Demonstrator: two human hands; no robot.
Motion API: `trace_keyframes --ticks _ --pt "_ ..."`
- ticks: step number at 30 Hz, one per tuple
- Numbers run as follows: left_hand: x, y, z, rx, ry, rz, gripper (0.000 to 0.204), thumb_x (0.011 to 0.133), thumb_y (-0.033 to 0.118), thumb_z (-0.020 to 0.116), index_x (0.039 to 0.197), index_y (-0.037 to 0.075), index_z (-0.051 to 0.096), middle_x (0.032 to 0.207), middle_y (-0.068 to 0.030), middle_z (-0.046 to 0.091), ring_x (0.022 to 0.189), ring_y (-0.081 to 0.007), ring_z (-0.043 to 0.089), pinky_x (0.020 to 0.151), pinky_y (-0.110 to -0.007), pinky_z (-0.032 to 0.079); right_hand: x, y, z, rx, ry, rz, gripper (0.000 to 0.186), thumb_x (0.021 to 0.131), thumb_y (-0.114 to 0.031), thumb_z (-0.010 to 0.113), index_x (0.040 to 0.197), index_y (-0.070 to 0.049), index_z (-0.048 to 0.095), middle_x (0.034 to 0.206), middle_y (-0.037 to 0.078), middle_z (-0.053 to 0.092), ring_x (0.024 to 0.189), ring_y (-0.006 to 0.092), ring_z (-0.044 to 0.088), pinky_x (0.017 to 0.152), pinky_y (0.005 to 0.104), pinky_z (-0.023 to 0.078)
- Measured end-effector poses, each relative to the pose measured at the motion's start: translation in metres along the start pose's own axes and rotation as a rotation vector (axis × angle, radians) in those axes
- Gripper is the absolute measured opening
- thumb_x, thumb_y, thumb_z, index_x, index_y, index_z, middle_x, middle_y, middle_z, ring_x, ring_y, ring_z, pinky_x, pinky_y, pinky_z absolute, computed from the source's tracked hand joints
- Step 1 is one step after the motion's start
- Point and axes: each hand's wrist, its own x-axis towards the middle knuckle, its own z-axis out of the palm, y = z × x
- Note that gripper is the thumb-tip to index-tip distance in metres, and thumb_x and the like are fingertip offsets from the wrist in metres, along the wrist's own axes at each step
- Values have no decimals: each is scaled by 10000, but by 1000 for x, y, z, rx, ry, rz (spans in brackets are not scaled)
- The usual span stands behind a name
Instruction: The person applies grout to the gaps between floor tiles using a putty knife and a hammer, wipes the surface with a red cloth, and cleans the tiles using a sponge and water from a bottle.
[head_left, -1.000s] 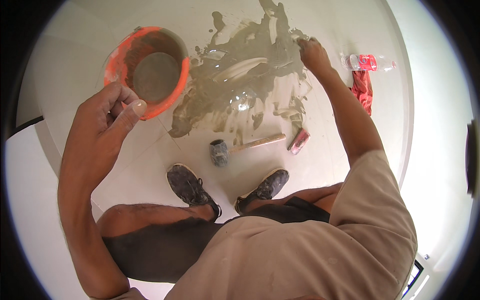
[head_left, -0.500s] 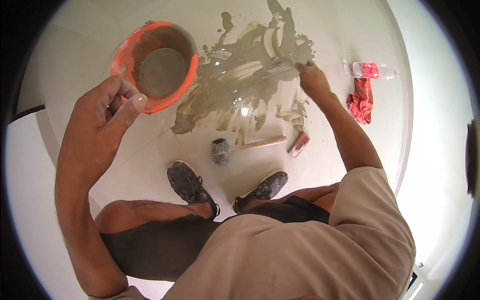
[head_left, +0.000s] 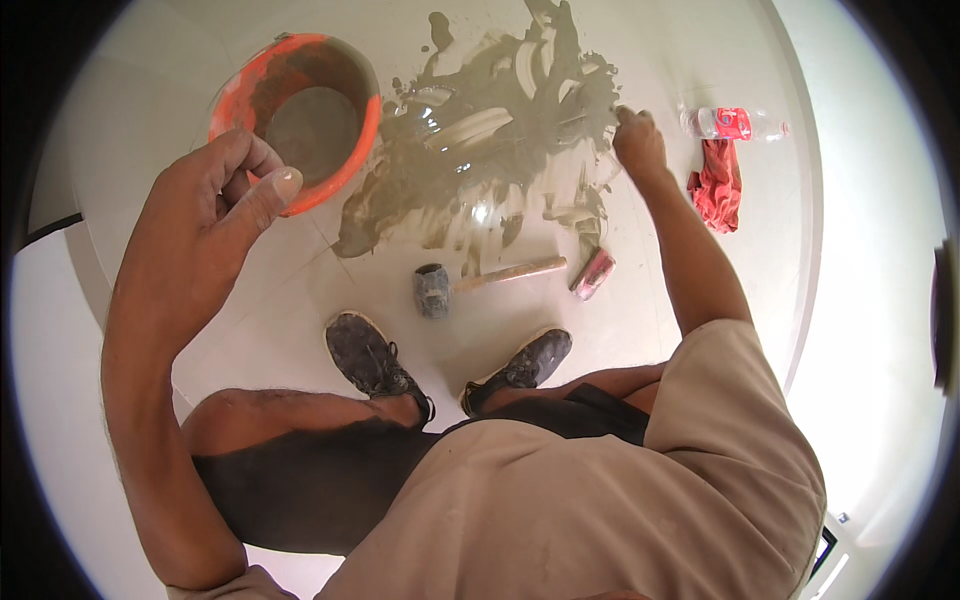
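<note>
My left hand (head_left: 210, 230) is held in front of the orange bucket (head_left: 365, 140), which has grey mix inside; its fingers are curled to the thumb, and what they hold, if anything, is hidden. My right hand (head_left: 633, 135) is closed at the right edge of a wet grey patch of spread mix (head_left: 470, 130) on the pale tiled floor (head_left: 270, 310); I cannot make out what it grips. Below the patch lie a mallet (head_left: 432, 290) with a dark head and wooden handle, and a small pink block-like tool (head_left: 593, 272).
A clear bottle with a red label (head_left: 740, 123) lies beside a crumpled red cloth (head_left: 718, 188) on the right. My two shoes (head_left: 370, 360) are below the mallet, between my bent legs. A pale wall or step edge (head_left: 860, 250) runs along the far right.
My right hand swept down and left through the wet mix, then moved slightly back up and right. My left hand keeps its curled shape, a little higher in the picture.
</note>
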Motion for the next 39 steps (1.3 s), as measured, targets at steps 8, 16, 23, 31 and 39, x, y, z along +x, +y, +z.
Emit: trace_keyframes --ticks 8,16,23,31,39 --pt "-3 -7 6 -36 40 31 295 970 323 632 946 36 569 761 19 472 674 -79 389 618 -256 332 -28 -31 18 -47 -164 -38 285 906 -80 494 1132 -33 662 1114 287 638 1040 445 660 904 506 544" --pt "3 2 8 1 -20 35 266 961 308 636 928 51 577 756 19 480 689 -95 405 634 -264 358 42 -53 2 66 65 -224 316 890 -64 515 1171 -82 657 1143 255 632 1050 418 652 912 503 530" --pt "-5 4 6 38 31 3 269 959 305 637 937 43 582 747 9 481 687 -95 412 633 -263 360 -12 -76 8 -6 -98 -358 295 908 -67 521 1165 -83 664 1158 260 619 1043 400 659 896 484 544" --pt "2 -1 8 26 13 99 295 964 329 638 939 39 591 724 26 445 673 -89 387 620 -260 344 55 -122 -6 37 -1 -457 410 859 -7 528 1227 -104 680 1136 235 636 1010 407 661 875 480 543" --pt "-3 -12 0 38 50 83 288 968 323 635 944 38 601 722 31 443 671 -84 372 619 -264 333 -36 -84 -2 4 -154 -460 432 867 -2 509 1240 -130 684 1127 225 629 1033 391 656 921 467 533"
